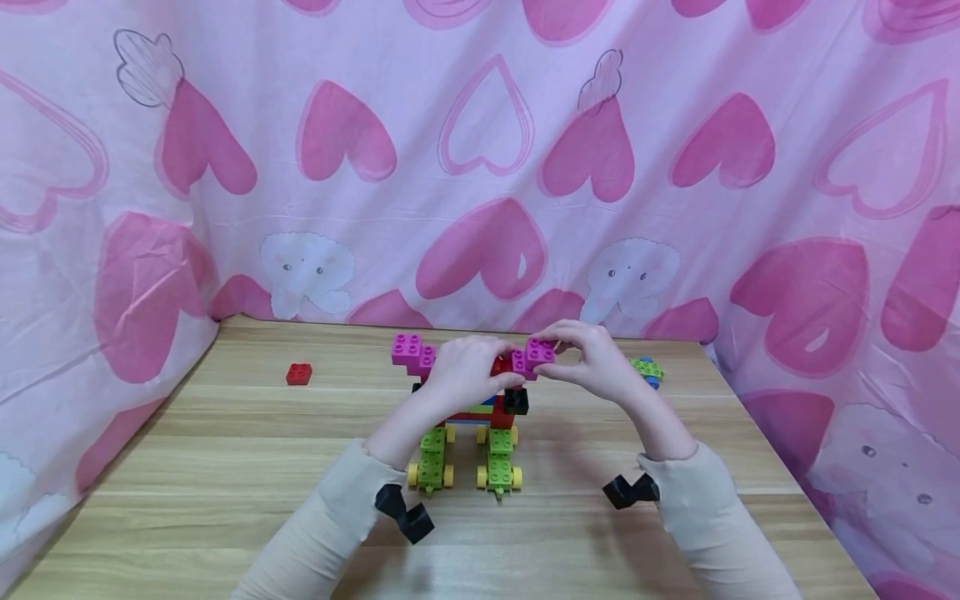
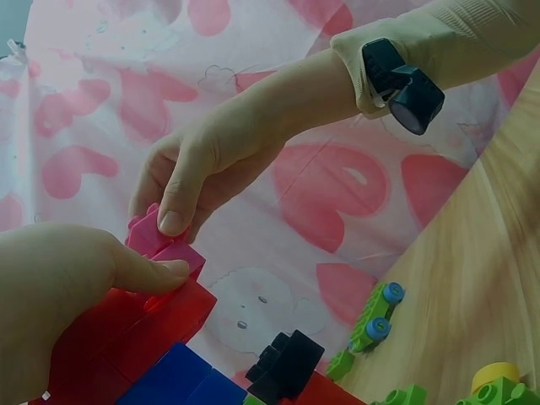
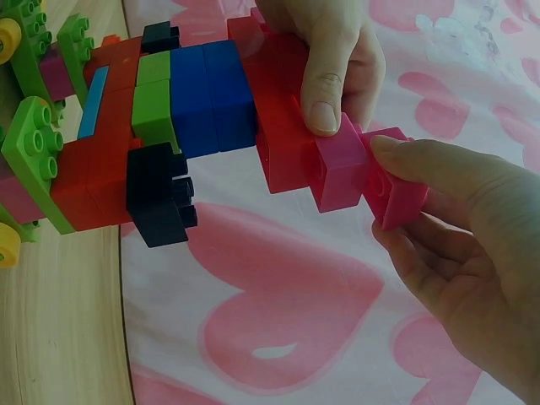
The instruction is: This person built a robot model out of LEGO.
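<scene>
A building-brick figure stands mid-table on two green wheeled bases (image 1: 499,472), with red, blue and green bricks in its body and black bricks (image 1: 516,402) at its sides. Across its top runs a row of red bricks (image 3: 283,156), with a stepped pair of pink bricks (image 1: 407,350) at the left end. My left hand (image 1: 468,372) grips this top row, its thumb against the red and pink bricks at the right end. There, my right hand (image 1: 594,360) pinches the outermost pink brick (image 3: 395,196) between thumb and fingers, set against the neighbouring pink brick (image 3: 339,173).
A loose red brick (image 1: 298,374) lies at the back left of the wooden table (image 1: 225,500). Behind the right hand, a green wheeled piece with blue wheels (image 2: 371,319) rests at the back right. A pink heart-print curtain (image 1: 480,250) borders the table's back and sides.
</scene>
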Tool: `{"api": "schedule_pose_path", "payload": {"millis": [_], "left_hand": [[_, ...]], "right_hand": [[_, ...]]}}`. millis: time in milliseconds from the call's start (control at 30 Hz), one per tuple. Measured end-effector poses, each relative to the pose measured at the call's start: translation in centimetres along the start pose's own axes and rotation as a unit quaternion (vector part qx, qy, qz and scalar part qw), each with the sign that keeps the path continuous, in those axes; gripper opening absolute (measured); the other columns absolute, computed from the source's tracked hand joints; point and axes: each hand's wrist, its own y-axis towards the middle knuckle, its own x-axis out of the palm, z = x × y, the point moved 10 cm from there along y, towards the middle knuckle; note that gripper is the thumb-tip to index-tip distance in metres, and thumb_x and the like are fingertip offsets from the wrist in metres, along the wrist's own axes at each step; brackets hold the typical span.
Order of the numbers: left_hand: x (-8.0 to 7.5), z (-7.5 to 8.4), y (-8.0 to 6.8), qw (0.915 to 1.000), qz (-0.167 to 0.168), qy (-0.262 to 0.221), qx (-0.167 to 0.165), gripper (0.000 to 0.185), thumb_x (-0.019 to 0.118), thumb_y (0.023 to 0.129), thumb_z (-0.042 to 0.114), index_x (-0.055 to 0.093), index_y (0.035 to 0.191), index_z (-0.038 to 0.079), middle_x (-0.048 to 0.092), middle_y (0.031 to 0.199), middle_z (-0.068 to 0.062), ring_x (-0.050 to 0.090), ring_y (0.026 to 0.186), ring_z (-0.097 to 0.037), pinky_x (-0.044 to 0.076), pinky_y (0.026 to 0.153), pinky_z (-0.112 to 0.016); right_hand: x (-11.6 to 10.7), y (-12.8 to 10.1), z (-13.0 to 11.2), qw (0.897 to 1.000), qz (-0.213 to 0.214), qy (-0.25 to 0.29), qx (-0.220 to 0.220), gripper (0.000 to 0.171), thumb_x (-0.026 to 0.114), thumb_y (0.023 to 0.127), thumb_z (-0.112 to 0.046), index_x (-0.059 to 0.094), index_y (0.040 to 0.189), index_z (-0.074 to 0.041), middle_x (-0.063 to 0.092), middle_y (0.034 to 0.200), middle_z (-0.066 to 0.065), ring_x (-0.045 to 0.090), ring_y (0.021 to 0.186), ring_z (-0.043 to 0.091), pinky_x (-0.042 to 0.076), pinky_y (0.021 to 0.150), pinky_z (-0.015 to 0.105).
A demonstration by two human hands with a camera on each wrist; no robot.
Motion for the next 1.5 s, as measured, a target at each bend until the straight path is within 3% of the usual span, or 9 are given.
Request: {"api": "schedule_pose_path", "payload": {"millis": [467, 767, 1000, 1500], "left_hand": [[0.08, 0.00, -0.08, 1.0000, -0.001, -0.003, 0.000, 0.045, 0.067, 0.089, 0.049, 0.067, 0.125, 0.022, 0.072, 0.115, 0.002, 0.066, 0.101, -0.017, 0.052, 0.079, -0.034], [-0.04, 0.12, -0.11, 1.0000, -0.002, 0.000, 0.002, 0.045, 0.066, 0.089, 0.049, 0.067, 0.124, 0.022, 0.072, 0.115, 0.002, 0.066, 0.102, -0.017, 0.053, 0.080, -0.034], [0.02, 0.08, -0.04, 1.0000, -0.003, 0.002, 0.003, 0.045, 0.066, 0.090, 0.050, 0.067, 0.125, 0.022, 0.072, 0.116, 0.002, 0.066, 0.103, -0.017, 0.053, 0.080, -0.034], [0.07, -0.04, -0.05, 1.0000, -0.006, -0.004, -0.006, 0.046, 0.066, 0.089, 0.050, 0.066, 0.127, 0.024, 0.071, 0.118, 0.003, 0.065, 0.105, -0.017, 0.052, 0.081, -0.034]], "right_hand": [[0.12, 0.08, 0.19, 1.000, -0.008, 0.009, 0.012, 0.034, 0.081, 0.079, -0.008, 0.071, 0.112, -0.003, 0.071, 0.100, 0.006, 0.067, 0.085, 0.015, 0.057, 0.079, 0.026], [0.20, 0.08, 0.14, 1.000, -0.018, 0.017, 0.013, 0.034, 0.079, 0.081, -0.009, 0.070, 0.114, -0.001, 0.071, 0.103, 0.009, 0.068, 0.088, 0.021, 0.058, 0.081, 0.035], [0.11, 0.12, -0.04, 0.999, -0.027, 0.014, 0.016, 0.034, 0.078, 0.083, -0.008, 0.069, 0.115, -0.001, 0.071, 0.105, 0.010, 0.068, 0.090, 0.020, 0.057, 0.079, 0.026], [0.26, -0.06, 0.39, 0.999, -0.022, 0.017, 0.022, 0.035, 0.078, 0.082, -0.008, 0.069, 0.114, 0.000, 0.071, 0.106, 0.012, 0.067, 0.090, 0.022, 0.058, 0.081, 0.035]]}}
